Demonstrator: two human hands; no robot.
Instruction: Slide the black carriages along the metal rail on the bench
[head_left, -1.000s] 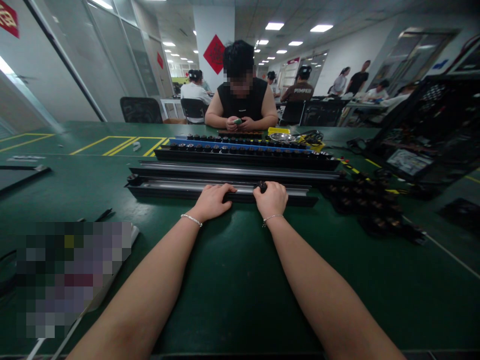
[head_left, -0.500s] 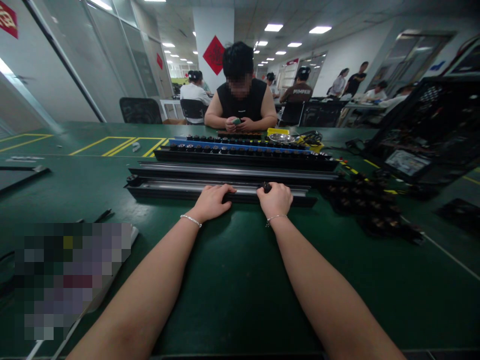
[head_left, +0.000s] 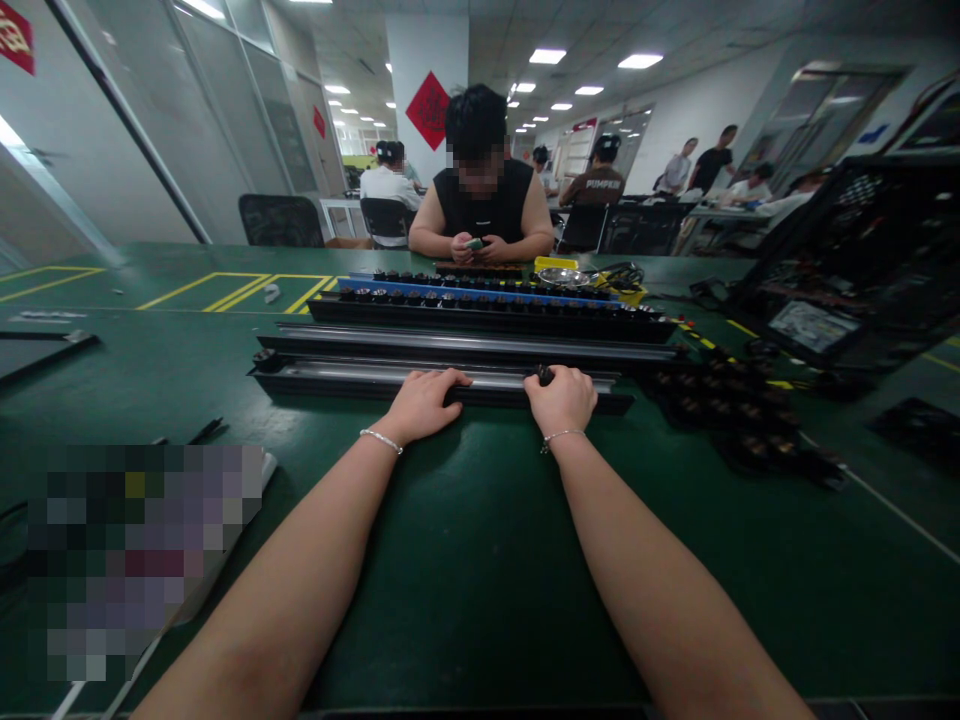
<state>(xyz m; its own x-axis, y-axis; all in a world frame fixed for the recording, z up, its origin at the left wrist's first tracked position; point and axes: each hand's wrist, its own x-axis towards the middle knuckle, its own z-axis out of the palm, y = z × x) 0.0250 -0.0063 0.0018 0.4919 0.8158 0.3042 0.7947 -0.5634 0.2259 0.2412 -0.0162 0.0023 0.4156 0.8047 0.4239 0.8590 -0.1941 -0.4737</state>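
Observation:
A long black rail with a silver channel (head_left: pixel 337 377) lies across the green table in front of me. My left hand (head_left: pixel 422 403) rests on its near edge, fingers curled over the rail and holding it. My right hand (head_left: pixel 561 400) is closed on a small black knob-like part (head_left: pixel 545 376) that sits in the rail's channel. A second empty rail (head_left: pixel 465 343) lies just behind. Beyond it are two more rails (head_left: pixel 487 312) filled with several black parts.
A heap of loose black parts (head_left: pixel 739 410) lies to the right. A person sits across the table, hands together on a small object (head_left: pixel 474 243). A yellow tray with a metal dish (head_left: pixel 564 275), a black crate (head_left: pixel 862 250) at right, and a blurred patch at lower left.
My right hand has slid to the right along the rail, taking the small black part with it. My left hand has stayed where it was.

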